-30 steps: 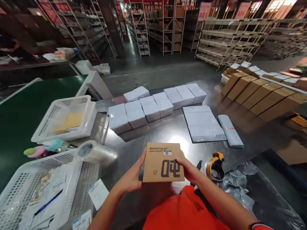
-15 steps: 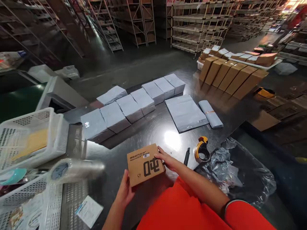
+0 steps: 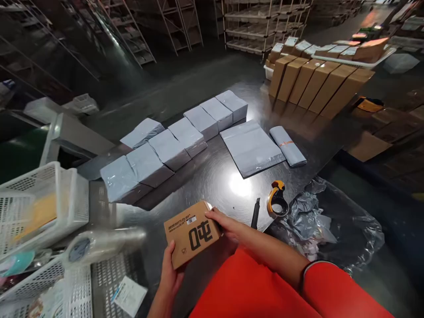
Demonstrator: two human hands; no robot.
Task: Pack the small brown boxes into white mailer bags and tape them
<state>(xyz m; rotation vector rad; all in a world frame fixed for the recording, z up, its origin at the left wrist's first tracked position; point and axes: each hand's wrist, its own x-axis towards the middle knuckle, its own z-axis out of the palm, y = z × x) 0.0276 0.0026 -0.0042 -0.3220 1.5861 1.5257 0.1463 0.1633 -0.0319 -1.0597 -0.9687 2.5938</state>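
Both my hands hold a small brown cardboard box [image 3: 185,240] with black print and a small white label, tilted over the metal table [image 3: 212,185]. My left hand [image 3: 170,269] grips its lower left side, thumb on the top face. The fingers of my right hand [image 3: 223,223] wrap round its right end. Right of the box lie a black cutter [image 3: 255,214] and a yellow tape dispenser [image 3: 277,199]. Behind it are a flat stack of grey mailer bags [image 3: 251,148] and a rolled bundle [image 3: 287,145] with an orange band.
Several grey-wrapped parcels [image 3: 168,148] form a row along the far edge. White baskets [image 3: 74,198] and a roll of clear film [image 3: 79,249] are at left. Tall brown boxes [image 3: 318,84] stand at back right. Crumpled plastic [image 3: 308,216] lies at right.
The view has shifted, so the parcels and bags appear slightly lower left or higher. The box has moved a little left in the picture and tilted more, still held by both hands.
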